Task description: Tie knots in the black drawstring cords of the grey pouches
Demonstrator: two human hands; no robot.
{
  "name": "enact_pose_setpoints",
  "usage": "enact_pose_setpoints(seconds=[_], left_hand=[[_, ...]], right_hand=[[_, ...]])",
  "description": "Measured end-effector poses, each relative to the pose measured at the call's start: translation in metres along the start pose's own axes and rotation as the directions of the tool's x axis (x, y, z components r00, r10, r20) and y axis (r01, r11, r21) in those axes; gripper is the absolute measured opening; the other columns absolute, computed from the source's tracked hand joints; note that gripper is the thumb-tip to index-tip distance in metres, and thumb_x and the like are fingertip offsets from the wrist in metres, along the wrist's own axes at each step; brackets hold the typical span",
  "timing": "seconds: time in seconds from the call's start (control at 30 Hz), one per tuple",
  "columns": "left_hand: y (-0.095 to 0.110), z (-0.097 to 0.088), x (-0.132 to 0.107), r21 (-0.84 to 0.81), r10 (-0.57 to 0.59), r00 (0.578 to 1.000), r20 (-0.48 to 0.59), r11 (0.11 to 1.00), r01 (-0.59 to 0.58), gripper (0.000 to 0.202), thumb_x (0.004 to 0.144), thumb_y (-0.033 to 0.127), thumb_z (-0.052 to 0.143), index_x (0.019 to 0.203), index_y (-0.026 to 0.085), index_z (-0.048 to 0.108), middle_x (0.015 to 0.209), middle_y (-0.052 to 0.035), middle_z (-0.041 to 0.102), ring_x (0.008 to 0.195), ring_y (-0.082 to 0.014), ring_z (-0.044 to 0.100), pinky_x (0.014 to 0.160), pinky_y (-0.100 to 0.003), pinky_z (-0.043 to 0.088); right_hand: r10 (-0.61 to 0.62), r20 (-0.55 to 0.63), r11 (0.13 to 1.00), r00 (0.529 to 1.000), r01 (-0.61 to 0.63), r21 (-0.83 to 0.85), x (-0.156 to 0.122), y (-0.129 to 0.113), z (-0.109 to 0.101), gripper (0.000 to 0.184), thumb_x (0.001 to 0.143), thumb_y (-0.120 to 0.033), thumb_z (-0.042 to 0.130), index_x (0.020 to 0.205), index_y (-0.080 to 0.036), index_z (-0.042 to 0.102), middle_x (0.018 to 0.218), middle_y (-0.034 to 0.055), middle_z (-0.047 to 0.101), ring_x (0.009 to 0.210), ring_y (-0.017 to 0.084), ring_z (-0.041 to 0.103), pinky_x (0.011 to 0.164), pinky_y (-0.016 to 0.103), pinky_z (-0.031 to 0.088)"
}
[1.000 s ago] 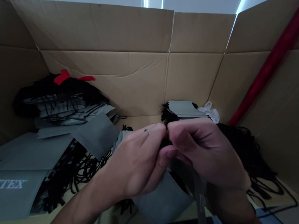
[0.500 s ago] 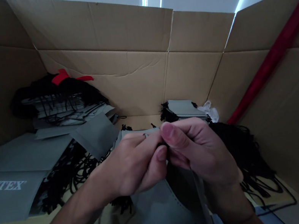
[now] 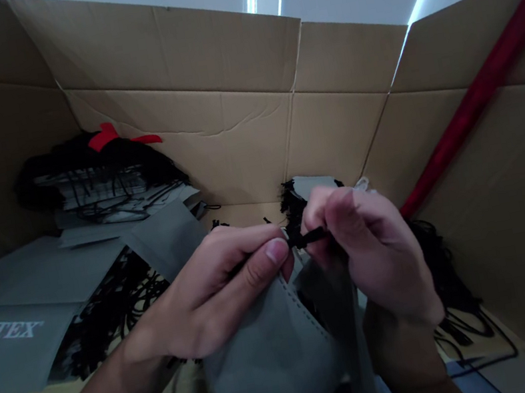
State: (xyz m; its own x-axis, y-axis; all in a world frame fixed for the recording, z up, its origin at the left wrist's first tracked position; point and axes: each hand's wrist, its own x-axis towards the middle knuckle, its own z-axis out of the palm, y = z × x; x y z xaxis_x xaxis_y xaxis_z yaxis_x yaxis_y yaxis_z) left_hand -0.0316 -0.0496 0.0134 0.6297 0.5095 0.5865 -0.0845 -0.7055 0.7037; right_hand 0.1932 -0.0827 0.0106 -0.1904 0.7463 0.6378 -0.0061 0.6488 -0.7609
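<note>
I hold a grey fabric drawstring bag (image 3: 269,351) in front of me. My left hand (image 3: 218,292) is closed on the bag's top edge, thumb and fingers pinching the fabric. My right hand (image 3: 374,251) is closed in a pinch on the black drawstring cord (image 3: 308,238), which stretches between the two hands at the bag's mouth. The bag hangs down below both hands, its lower part bulging toward me.
Cardboard walls (image 3: 231,134) surround the work surface. A stack of grey bags with black cords (image 3: 98,185) sits at the back left, with flat grey INTEX bags (image 3: 7,336) nearer. A smaller stack (image 3: 314,184) lies behind my hands. Loose black cords (image 3: 446,286) lie at right.
My hands have come slightly apart, and the black cord now shows taut between them. The bag has shifted lower and closer to me.
</note>
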Motion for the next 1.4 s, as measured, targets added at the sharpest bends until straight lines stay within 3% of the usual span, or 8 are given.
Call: enact_pose_setpoints(seconds=[0.07,0.13,0.27,0.53,0.73,1.0,1.2,1.4], left_hand=[[0.0,0.002,-0.001,-0.032,-0.003,1.0,-0.02,0.999,0.002,0.042,0.125,0.021,0.055,0.083,0.019,0.062,0.073,0.0056,0.052,0.064,-0.0079,0.046,0.054,-0.022,0.034],[-0.001,0.003,-0.001,-0.051,0.007,1.0,-0.023,0.999,-0.008,0.04,0.124,0.02,0.057,0.084,0.019,0.062,0.075,0.0051,0.054,0.068,-0.0088,0.048,0.056,-0.021,0.036],[-0.008,0.0,0.001,-0.052,0.025,1.0,0.02,0.998,-0.024,0.032,0.124,0.028,0.059,0.095,0.019,0.07,0.081,0.0032,0.06,0.071,-0.011,0.051,0.062,-0.023,0.042],[-0.003,0.001,0.001,0.029,0.129,0.991,-0.033,0.991,-0.128,0.034,0.121,0.016,0.059,0.091,0.018,0.075,0.075,0.005,0.054,0.065,-0.0086,0.047,0.058,-0.024,0.034],[-0.003,0.006,-0.001,-0.07,0.145,0.989,-0.039,0.986,-0.148,0.044,0.126,0.039,0.063,0.095,0.02,0.088,0.075,0.0002,0.068,0.066,-0.0118,0.057,0.061,-0.028,0.041],[0.0,0.013,-0.011,-0.142,0.065,0.992,-0.11,0.987,-0.081,0.049,0.123,0.048,0.069,0.089,0.018,0.088,0.073,-0.0049,0.074,0.068,-0.0176,0.066,0.064,-0.03,0.053],[-0.008,-0.003,-0.001,-0.009,0.141,0.987,-0.073,0.99,-0.142,0.047,0.123,0.037,0.066,0.081,0.019,0.073,0.067,0.0012,0.059,0.06,-0.0126,0.051,0.057,-0.027,0.041],[-0.006,-0.01,-0.001,0.045,0.044,0.998,-0.039,0.998,-0.042,0.045,0.126,0.031,0.057,0.084,0.018,0.067,0.072,0.0028,0.054,0.062,-0.0101,0.047,0.054,-0.026,0.035]], right_hand=[[-0.05,-0.025,0.999,0.998,0.049,-0.023,0.001,0.001,-0.003,0.024,0.113,-0.047,0.088,0.108,-0.026,0.08,0.085,-0.0011,0.074,0.07,0.014,0.069,0.062,0.026,0.053],[-0.103,0.015,0.994,0.995,0.103,-0.036,0.005,0.001,-0.003,0.035,0.099,-0.037,0.105,0.126,-0.03,0.084,0.094,-0.0018,0.081,0.074,0.015,0.075,0.064,0.026,0.057],[-0.193,0.082,0.98,0.978,0.196,-0.029,0.014,0.001,0.002,0.029,0.086,-0.022,0.113,0.105,-0.025,0.091,0.096,-0.0005,0.087,0.078,0.015,0.08,0.067,0.024,0.063],[-0.055,0.082,0.977,0.995,0.037,0.208,0.01,0.007,0.009,0.022,0.094,-0.025,0.108,0.102,-0.022,0.088,0.076,-0.0066,0.067,0.058,0.006,0.055,0.064,0.021,0.057],[0.043,0.115,0.933,0.992,-0.081,0.35,0.002,0.005,0.016,0.032,0.099,-0.05,0.098,0.1,-0.022,0.083,0.076,-0.0048,0.071,0.053,0.006,0.054,0.051,0.021,0.043],[0.062,0.126,0.855,0.99,-0.118,0.504,0.001,0.008,0.024,0.034,0.099,-0.05,0.1,0.098,-0.022,0.081,0.073,-0.0058,0.071,0.046,0.004,0.051,0.048,0.019,0.041],[0.139,0.178,0.887,0.974,-0.203,0.415,0.007,0.003,0.012,0.047,0.096,-0.063,0.097,0.12,-0.024,0.085,0.088,-0.002,0.078,0.052,0.006,0.055,0.049,0.019,0.046],[0.132,0.108,0.965,0.985,-0.153,0.211,-0.001,-0.006,-0.009,0.02,0.116,-0.035,0.085,0.134,-0.026,0.085,0.097,0.0007,0.081,0.061,0.008,0.063,0.056,0.02,0.051]])
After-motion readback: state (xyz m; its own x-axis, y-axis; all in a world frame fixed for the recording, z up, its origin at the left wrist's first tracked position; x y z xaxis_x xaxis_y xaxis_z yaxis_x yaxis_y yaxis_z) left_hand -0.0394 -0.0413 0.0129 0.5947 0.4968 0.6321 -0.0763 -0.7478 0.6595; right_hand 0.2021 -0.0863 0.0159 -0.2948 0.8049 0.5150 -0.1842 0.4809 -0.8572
